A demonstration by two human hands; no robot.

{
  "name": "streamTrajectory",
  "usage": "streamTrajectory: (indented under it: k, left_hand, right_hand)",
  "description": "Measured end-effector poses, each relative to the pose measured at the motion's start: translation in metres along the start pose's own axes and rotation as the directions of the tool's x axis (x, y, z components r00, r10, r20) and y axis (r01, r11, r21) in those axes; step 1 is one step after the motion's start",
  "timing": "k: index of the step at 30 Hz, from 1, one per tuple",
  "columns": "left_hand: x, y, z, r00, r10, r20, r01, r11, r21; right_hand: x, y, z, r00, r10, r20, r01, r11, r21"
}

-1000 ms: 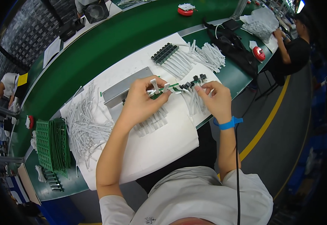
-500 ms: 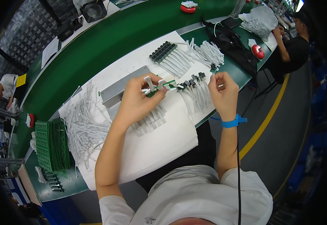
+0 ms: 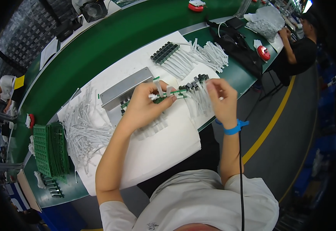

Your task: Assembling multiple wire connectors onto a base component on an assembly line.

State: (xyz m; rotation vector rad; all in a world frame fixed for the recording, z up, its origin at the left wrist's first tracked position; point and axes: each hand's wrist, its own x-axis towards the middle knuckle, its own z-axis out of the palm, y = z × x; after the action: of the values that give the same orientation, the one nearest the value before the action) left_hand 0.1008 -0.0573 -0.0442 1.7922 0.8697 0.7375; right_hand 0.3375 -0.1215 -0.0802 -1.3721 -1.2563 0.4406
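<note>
My left hand (image 3: pixel 144 106) is closed on a narrow green circuit board (image 3: pixel 164 96), pinched between thumb and fingers, with short white flat cables standing up from it. Part of the board is hidden behind the fingers. Beside the board's right end lies a row of black connectors (image 3: pixel 195 84) with white flat cables (image 3: pixel 202 101) trailing toward me. My right hand (image 3: pixel 223 102), with a blue wrist strap (image 3: pixel 236 127), hovers at the right of these cables. Its fingers are curled and blurred, so whether they hold anything does not show.
A grey metal channel (image 3: pixel 127 87) lies behind my left hand on white paper (image 3: pixel 168 146). Loose white cables (image 3: pixel 85 129) and stacked green boards (image 3: pixel 48 150) are to the left. A black connector block (image 3: pixel 165 53) with cables sits farther back. A person (image 3: pixel 304 46) works at far right.
My right hand has moved left and down, toward the cable row; the black connector seen at its fingertips before no longer shows there. My left hand still holds the circuit board, slightly lower.
</note>
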Motion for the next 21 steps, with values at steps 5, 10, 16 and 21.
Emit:
streamTrajectory:
  k: [5,10,16,21]
  left_hand:
    - [-0.001,-0.007,0.006,0.994,0.101,0.029,-0.098,0.991,-0.088]
    - [0.000,-0.012,0.002,0.988,0.142,0.066,-0.136,0.986,-0.100]
    - [-0.001,-0.005,0.009,0.993,0.066,0.095,-0.058,0.995,-0.084]
    - [0.001,-0.020,0.016,0.991,0.136,0.017,-0.133,0.985,-0.110]
  right_hand:
    - [-0.014,-0.029,0.010,0.924,-0.031,0.381,-0.012,0.994,0.110]
    - [-0.015,-0.034,0.015,0.877,0.140,0.459,-0.287,0.920,0.268]
    - [-0.015,-0.020,0.013,0.854,0.133,0.504,-0.310,0.907,0.285]
    - [-0.021,-0.011,0.022,0.885,0.121,0.451,-0.272,0.919,0.287]
